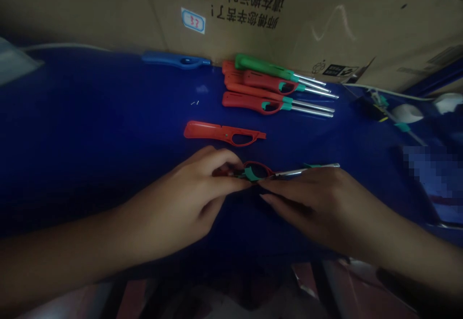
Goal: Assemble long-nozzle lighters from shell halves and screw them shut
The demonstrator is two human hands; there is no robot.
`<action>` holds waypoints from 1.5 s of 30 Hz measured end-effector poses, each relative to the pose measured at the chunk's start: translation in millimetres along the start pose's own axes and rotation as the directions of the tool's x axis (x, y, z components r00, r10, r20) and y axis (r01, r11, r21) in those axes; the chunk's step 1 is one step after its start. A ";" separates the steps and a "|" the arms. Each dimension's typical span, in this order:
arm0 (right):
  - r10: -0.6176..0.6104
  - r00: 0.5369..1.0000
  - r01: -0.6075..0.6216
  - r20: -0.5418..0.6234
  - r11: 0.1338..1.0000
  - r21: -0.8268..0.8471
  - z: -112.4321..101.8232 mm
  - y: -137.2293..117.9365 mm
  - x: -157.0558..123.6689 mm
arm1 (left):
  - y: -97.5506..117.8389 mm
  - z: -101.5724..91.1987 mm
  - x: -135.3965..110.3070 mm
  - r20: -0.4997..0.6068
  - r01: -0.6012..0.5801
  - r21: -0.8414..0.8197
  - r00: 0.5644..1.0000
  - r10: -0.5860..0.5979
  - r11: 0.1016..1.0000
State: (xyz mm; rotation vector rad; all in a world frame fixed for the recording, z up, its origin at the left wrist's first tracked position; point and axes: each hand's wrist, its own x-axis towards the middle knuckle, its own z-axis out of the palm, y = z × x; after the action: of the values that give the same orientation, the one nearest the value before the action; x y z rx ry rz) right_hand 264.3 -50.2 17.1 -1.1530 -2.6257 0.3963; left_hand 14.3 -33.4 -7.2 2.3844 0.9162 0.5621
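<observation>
Both hands grip one long-nosed lighter [269, 171] low over the blue table [90, 140]. It has a red body, a teal trigger and a metal tube pointing right. My left hand [191, 193] pinches its red handle end, which the fingers mostly hide. My right hand [318, 198] holds the tube end from below. Just beyond the hands lies a loose red lighter shell half [222, 133]. Farther back sits a pile of finished lighters [271, 90], red ones and a green one, tubes pointing right.
A blue lighter shell [175, 60] lies at the foot of a large cardboard box [289, 15] along the table's far edge. Small parts and white objects [408, 114] crowd the right end. Two tiny metal pins [195, 102] lie mid-table.
</observation>
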 end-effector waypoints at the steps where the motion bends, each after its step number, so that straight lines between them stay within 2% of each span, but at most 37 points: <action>1: 0.001 1.000 -0.001 0.000 1.000 0.003 0.3 -0.2 0.2 | 0.2 -0.3 -0.4 0.002 0.000 0.003 1.000 0.000 1.000; 20: 0.003 1.000 -0.003 -0.006 0.999 -0.042 -0.1 -2.9 0.3 | 1.5 -0.1 -0.3 0.002 -0.013 0.015 1.000 0.013 1.000; 29: 0.088 0.995 -0.089 0.044 0.995 0.032 -2.2 -6.2 3.2 | 0.4 -0.3 0.0 0.010 -0.019 -0.001 1.000 0.019 1.000; 40: 0.088 0.996 -0.088 0.002 0.996 0.018 -3.9 -4.4 0.3 | 0.9 -1.0 2.7 -0.024 -0.012 -0.019 1.000 0.011 1.000; 45: 0.092 0.995 -0.093 0.029 0.996 0.007 -2.7 -2.9 0.9 | 0.7 -1.2 3.0 -0.024 -0.006 0.006 1.000 0.006 1.000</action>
State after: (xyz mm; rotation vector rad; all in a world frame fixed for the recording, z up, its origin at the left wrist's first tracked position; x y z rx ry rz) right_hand 262.6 -51.0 20.7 -1.2789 -2.5988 0.4450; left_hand 16.1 -31.3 -5.3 2.3913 0.9222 0.5922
